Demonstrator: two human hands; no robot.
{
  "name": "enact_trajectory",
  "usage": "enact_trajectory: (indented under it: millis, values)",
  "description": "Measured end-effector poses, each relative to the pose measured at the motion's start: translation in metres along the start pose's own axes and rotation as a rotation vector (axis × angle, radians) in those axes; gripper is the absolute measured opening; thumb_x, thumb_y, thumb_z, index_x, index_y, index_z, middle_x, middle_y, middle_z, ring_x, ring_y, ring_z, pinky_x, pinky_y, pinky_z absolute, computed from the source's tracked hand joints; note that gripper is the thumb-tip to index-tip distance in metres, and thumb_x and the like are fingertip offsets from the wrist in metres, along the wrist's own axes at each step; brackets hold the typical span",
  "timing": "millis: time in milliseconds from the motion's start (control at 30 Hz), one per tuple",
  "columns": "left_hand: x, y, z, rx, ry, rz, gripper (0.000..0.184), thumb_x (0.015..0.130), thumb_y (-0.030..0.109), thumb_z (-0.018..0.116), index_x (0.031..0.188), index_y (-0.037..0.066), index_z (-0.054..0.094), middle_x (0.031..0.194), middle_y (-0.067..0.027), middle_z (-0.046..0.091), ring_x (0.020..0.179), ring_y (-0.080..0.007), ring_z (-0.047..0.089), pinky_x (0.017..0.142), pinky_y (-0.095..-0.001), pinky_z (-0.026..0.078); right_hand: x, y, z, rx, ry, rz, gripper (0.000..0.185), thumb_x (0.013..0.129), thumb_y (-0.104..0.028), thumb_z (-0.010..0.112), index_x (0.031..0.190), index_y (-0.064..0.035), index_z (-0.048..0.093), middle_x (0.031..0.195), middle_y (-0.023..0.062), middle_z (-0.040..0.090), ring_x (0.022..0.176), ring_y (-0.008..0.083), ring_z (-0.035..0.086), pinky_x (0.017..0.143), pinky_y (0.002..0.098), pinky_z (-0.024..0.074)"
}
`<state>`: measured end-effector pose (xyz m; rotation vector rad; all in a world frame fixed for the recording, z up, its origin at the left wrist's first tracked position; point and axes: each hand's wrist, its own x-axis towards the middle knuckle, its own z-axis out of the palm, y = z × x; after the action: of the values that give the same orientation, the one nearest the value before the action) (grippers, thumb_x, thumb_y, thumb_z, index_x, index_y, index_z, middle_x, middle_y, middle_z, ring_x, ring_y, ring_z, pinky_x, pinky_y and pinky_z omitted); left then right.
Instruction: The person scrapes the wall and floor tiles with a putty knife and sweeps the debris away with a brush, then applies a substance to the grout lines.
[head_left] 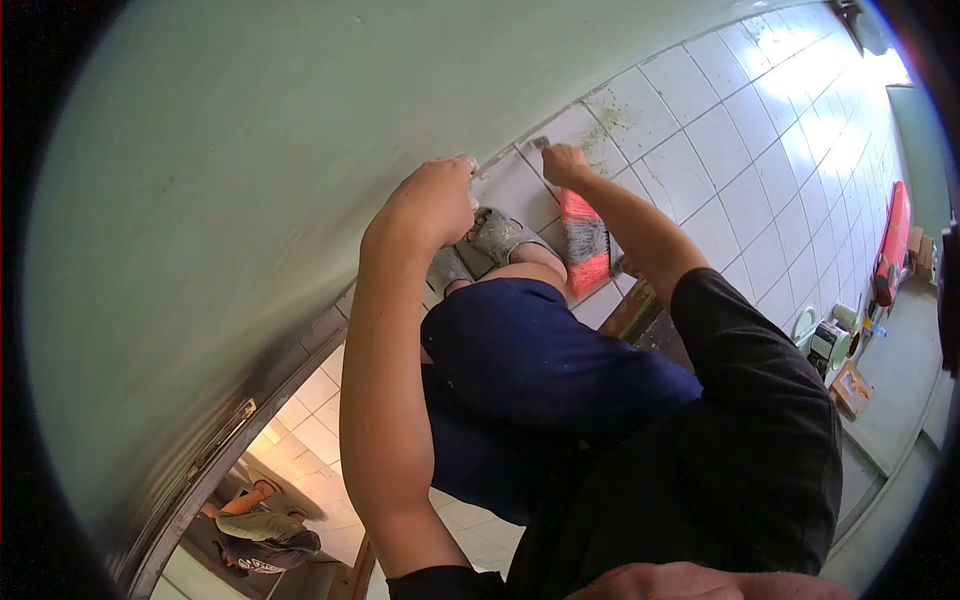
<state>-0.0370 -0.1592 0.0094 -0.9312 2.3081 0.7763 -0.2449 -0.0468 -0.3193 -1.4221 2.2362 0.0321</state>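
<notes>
My right hand (564, 165) is closed round a small scraper-like tool (541, 143), its end close to the tiled floor beside the wall's foot. My left hand (445, 200) is bent at the wrist near the green wall (220, 150), with whitish smears on the fingers; what it holds, if anything, is hidden. Below my right hand a broom head with red and grey bristles (586, 243) lies on the tiles, next to my sandalled foot (500, 236). Greenish crumbs (608, 125) are scattered on the tiles near my right hand.
White floor tiles (715, 140) stretch to the upper right. Cans (829, 342), a box (851, 389) and a long red object (892, 245) stand along the right side. Through a doorway (245, 410) at lower left, another person (262, 535) is visible.
</notes>
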Motion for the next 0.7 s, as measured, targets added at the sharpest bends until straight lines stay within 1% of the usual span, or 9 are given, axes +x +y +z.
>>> enact_trajectory:
  millis: [100, 200, 267, 300, 400, 433, 567, 633, 700]
  values:
    - [-0.002, 0.004, -0.002, 0.001, -0.057, 0.019, 0.042, 0.093, 0.014, 0.062, 0.133, 0.005, 0.052, 0.131, -0.0197, 0.058, 0.12, -0.0359, 0.056, 0.101, -0.0433, 0.045, -0.001, -0.005, -0.003, -0.022, -0.051, -0.032, 0.024, 0.083, -0.015, 0.052, 0.092, -0.0025, 0.071, 0.095, 0.0219, 0.07, 0.093, 0.0371, 0.069, 0.078, 0.0464, 0.0559]
    - [-0.003, 0.007, -0.008, 0.004, -0.107, -0.041, 0.042, 0.092, 0.013, 0.062, 0.133, 0.004, 0.052, 0.131, -0.0201, 0.058, 0.12, -0.036, 0.055, 0.101, -0.0437, 0.045, -0.007, 0.0, 0.001, -0.05, -0.012, -0.101, 0.025, 0.086, -0.015, 0.05, 0.094, -0.0028, 0.07, 0.096, 0.0206, 0.07, 0.092, 0.0361, 0.069, 0.08, 0.046, 0.0557]
    - [0.0, 0.003, -0.006, 0.022, -0.104, -0.043, 0.042, 0.092, 0.013, 0.062, 0.133, 0.004, 0.052, 0.13, -0.0204, 0.058, 0.119, -0.0364, 0.056, 0.101, -0.0439, 0.045, 0.002, 0.005, 0.005, -0.067, -0.063, -0.018, 0.026, 0.087, -0.015, 0.049, 0.095, -0.0031, 0.07, 0.098, 0.02, 0.07, 0.094, 0.0356, 0.069, 0.081, 0.0456, 0.0554]
    - [0.001, 0.002, -0.002, 0.04, -0.109, -0.044, 0.043, 0.092, 0.014, 0.062, 0.133, 0.004, 0.052, 0.13, -0.0207, 0.058, 0.119, -0.0369, 0.056, 0.1, -0.0441, 0.046, 0.009, 0.006, 0.004, -0.028, -0.017, 0.007, 0.023, 0.082, -0.013, 0.052, 0.091, -0.0034, 0.071, 0.094, 0.0221, 0.07, 0.093, 0.0374, 0.069, 0.08, 0.0471, 0.0554]
    - [0.002, 0.001, 0.002, 0.038, -0.108, -0.007, 0.044, 0.092, 0.014, 0.063, 0.133, 0.004, 0.052, 0.129, -0.0211, 0.058, 0.119, -0.0371, 0.056, 0.1, -0.0443, 0.046, 0.007, 0.002, -0.004, -0.04, -0.018, -0.022, 0.024, 0.083, -0.013, 0.052, 0.092, -0.0032, 0.071, 0.095, 0.0222, 0.07, 0.093, 0.0371, 0.069, 0.081, 0.0467, 0.0554]
    - [0.0, 0.001, 0.0, 0.037, -0.099, -0.011, 0.044, 0.092, 0.014, 0.063, 0.133, 0.004, 0.052, 0.129, -0.0211, 0.058, 0.119, -0.0371, 0.056, 0.1, -0.0443, 0.046, -0.003, 0.0, -0.013, -0.069, -0.156, 0.005, 0.026, 0.085, -0.015, 0.052, 0.099, -0.0033, 0.071, 0.106, 0.0208, 0.07, 0.102, 0.0346, 0.068, 0.086, 0.0443, 0.0546]
    - [0.003, 0.0, -0.001, 0.056, -0.121, -0.076, 0.046, 0.091, 0.014, 0.063, 0.134, 0.004, 0.052, 0.128, -0.0214, 0.059, 0.12, -0.0373, 0.055, 0.101, -0.0439, 0.046, 0.003, 0.017, -0.005, -0.059, -0.165, 0.118, 0.026, 0.084, -0.014, 0.053, 0.101, -0.0041, 0.071, 0.11, 0.0203, 0.069, 0.105, 0.0328, 0.067, 0.087, 0.0437, 0.0545]
    - [0.007, -0.005, 0.009, 0.08, -0.151, -0.082, 0.046, 0.091, 0.014, 0.063, 0.134, 0.004, 0.051, 0.128, -0.0214, 0.059, 0.121, -0.0371, 0.055, 0.101, -0.0439, 0.046, 0.01, 0.015, -0.019, -0.066, -0.186, 0.099, 0.027, 0.085, -0.015, 0.053, 0.101, -0.0042, 0.071, 0.109, 0.0201, 0.069, 0.104, 0.034, 0.067, 0.087, 0.0441, 0.0545]
    - [0.005, -0.006, 0.01, 0.076, -0.058, -0.034, 0.038, 0.084, 0.003, 0.062, 0.122, 0.003, 0.06, 0.121, -0.018, 0.064, 0.11, -0.0345, 0.063, 0.093, -0.0445, 0.054, 0.009, 0.016, -0.016, -0.07, -0.146, 0.042, 0.029, 0.085, -0.016, 0.051, 0.104, -0.0038, 0.07, 0.107, 0.0198, 0.07, 0.101, 0.0363, 0.068, 0.086, 0.0455, 0.0549]
